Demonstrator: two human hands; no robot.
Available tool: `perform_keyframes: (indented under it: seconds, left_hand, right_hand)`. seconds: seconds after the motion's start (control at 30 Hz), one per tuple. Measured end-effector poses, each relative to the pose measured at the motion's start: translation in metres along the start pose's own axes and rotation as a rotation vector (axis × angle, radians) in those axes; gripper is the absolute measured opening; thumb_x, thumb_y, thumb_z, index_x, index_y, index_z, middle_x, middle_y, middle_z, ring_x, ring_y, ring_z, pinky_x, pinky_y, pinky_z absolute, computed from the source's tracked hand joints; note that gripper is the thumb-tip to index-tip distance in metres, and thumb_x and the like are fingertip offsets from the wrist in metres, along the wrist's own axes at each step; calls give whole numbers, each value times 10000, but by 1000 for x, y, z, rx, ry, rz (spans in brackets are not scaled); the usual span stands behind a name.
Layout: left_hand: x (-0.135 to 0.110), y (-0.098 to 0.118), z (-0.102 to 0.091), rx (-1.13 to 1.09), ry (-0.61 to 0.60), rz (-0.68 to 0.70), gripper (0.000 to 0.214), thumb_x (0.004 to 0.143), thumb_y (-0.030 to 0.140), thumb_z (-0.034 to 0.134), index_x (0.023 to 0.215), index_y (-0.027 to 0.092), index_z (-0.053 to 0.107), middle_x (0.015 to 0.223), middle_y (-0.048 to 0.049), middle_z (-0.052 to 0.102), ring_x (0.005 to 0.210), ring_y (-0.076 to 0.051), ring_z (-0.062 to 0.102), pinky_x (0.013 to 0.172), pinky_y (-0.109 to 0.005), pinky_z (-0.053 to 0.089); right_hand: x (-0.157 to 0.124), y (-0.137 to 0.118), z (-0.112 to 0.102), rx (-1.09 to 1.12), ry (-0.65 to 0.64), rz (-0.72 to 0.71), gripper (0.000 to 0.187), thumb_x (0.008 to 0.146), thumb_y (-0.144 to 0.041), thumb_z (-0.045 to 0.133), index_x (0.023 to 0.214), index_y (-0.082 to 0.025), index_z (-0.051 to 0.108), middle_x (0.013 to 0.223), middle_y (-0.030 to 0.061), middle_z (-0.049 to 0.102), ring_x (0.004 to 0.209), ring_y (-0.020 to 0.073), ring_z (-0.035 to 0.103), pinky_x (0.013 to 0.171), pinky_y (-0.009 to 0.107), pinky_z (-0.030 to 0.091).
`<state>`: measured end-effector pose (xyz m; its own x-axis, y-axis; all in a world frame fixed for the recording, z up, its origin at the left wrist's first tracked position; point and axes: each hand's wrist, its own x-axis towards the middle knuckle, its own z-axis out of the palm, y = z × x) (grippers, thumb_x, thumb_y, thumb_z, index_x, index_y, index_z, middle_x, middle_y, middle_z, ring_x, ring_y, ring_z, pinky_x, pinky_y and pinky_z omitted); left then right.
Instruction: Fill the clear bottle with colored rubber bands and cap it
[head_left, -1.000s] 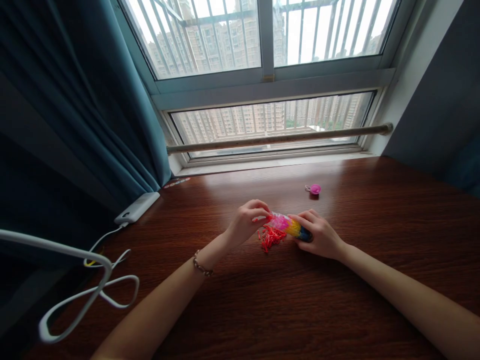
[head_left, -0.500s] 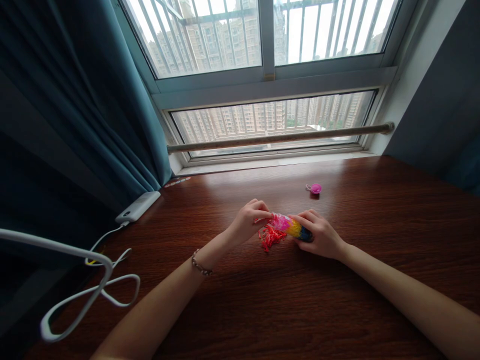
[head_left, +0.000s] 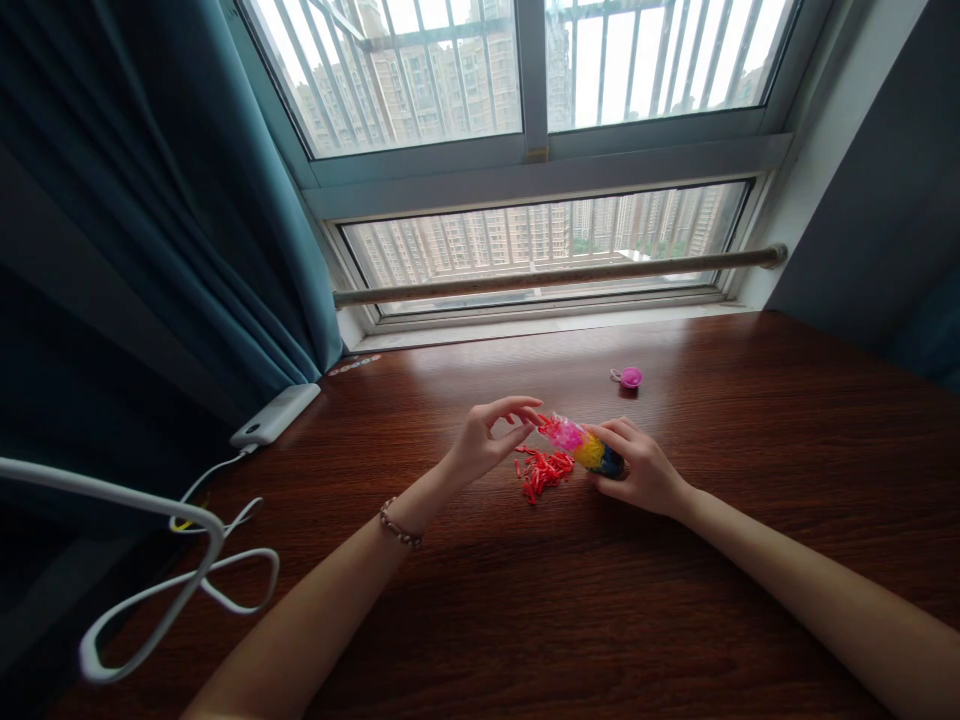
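Observation:
A small clear tube (head_left: 583, 449) filled with layers of pink, yellow and blue bits lies tilted on the dark wooden table (head_left: 570, 600). My right hand (head_left: 637, 468) is wrapped round its blue end. My left hand (head_left: 491, 438) hovers at the tube's pink open end, thumb and forefinger pinched close at the red bits there, other fingers raised. A small heap of red bits (head_left: 541, 471) lies on the table just below the tube's mouth, between my hands.
A pink cap (head_left: 629, 377) sits farther back on the table. A white power bank (head_left: 274, 414) with a white cable (head_left: 180, 580) lies at the left edge beside a teal curtain (head_left: 187, 200). A barred window and a rail run along the back.
My left hand has lifted a little and its fingers have spread from a closed pinch. The tube has tipped slightly, its pink end higher. The right hand stays put.

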<state>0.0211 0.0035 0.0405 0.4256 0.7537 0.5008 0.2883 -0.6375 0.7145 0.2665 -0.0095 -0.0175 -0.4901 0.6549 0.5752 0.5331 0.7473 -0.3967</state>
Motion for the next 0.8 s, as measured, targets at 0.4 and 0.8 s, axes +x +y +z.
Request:
perform_keyframes:
  seconds: [0.4,0.8]
  left_hand:
    - [0,-7,7,151,89,175,148,803,173,556,929,165,633,965,-90,585,898,-163,551,766,-297,468]
    - [-3,-1,9,291,-213,202,205,787,288,583,969,200,618,1172,-112,498,1113,-241,436,960,-422,366]
  right_hand:
    - [0,-1,0,-1,1,18,538,690,-187,614,1206,-212,466,1003,61,532,904,233,484,797,347,427]
    - [0,-1,0,-1,2,-11,575,676,-190,622,1226,-216,457,991,64,543,880,237,491,783,362,441]
